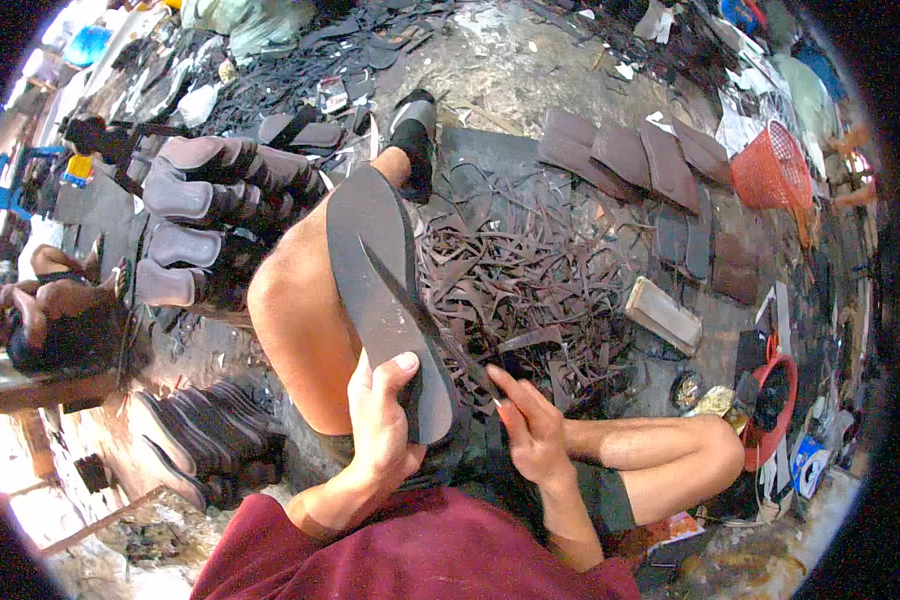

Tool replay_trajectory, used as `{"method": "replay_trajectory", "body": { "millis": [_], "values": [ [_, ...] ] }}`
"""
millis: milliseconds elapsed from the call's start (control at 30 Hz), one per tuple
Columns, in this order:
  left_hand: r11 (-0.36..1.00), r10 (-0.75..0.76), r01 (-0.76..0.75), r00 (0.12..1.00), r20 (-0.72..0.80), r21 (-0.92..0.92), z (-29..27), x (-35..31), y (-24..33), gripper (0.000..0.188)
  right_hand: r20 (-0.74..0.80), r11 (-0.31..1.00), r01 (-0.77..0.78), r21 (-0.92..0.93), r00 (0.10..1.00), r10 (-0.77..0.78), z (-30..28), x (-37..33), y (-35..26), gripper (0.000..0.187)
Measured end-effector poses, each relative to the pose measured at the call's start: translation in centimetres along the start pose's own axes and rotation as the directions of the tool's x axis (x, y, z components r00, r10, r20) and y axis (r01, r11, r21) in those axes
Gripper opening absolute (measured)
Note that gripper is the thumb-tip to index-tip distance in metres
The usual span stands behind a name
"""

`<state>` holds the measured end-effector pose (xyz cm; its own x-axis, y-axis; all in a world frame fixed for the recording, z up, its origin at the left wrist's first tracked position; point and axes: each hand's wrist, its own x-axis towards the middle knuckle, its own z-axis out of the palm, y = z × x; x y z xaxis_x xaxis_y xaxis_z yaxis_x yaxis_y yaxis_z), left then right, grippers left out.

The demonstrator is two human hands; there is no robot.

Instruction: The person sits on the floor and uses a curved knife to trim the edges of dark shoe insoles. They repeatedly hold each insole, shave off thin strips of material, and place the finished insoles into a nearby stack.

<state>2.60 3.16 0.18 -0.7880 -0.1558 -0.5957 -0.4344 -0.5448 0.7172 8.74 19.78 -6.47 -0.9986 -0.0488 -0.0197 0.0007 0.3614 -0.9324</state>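
My left hand (382, 408) grips a long grey shoe sole (375, 265) by its near end, thumb on the upper face. The sole tilts up over my raised left knee. A dark, narrow strip with a pointed end (395, 283) runs slantwise across the sole toward my right hand (535, 428). The right fingers are closed around its near end; whether it is an offcut or a blade I cannot tell. Beyond my hands a heap of dark curled offcuts (530, 270) covers the ground between my legs.
Stacked soles (215, 425) lie at the left, below rows of grey-ended sole bundles (180, 190). Dark flat sheets (620, 155), a pale block (664, 316), an orange basket (772, 170) and a red basin (773, 410) stand right. Another person (55, 310) sits far left.
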Motion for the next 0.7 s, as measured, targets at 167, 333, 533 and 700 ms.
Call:
{"method": "replay_trajectory", "body": {
  "millis": [167, 333, 533, 700],
  "values": [
    [0.999, 0.034, -0.034, 0.998, 0.056, 0.000, 0.6, -0.1, 0.1, 0.047, -0.223, 0.990, 0.080, -0.116, 0.969, -0.104, 4.4, 6.5, -1.9, 0.037],
    [0.940, -0.170, 0.242, 0.943, 0.285, -0.240, -3.1, -0.1, -0.9, 0.041, -0.280, 0.979, 0.082, 0.185, 0.960, -0.028, 3.3, 11.7, -3.7, 0.042],
    [0.077, 0.166, 0.967, 0.227, 0.960, -0.242, -3.0, 2.2, -4.0, 0.055, -0.092, 0.554, -0.089, 0.828, 0.953, 0.290, 1.1, 11.4, -4.6, 0.085],
    [0.740, -0.377, 0.642, 0.643, 0.666, -0.201, -1.7, -0.2, -1.8, 0.065, -0.243, 0.602, 0.008, 0.798, 0.919, 0.309, -2.6, 12.6, -7.2, 0.065]
  ]
}}
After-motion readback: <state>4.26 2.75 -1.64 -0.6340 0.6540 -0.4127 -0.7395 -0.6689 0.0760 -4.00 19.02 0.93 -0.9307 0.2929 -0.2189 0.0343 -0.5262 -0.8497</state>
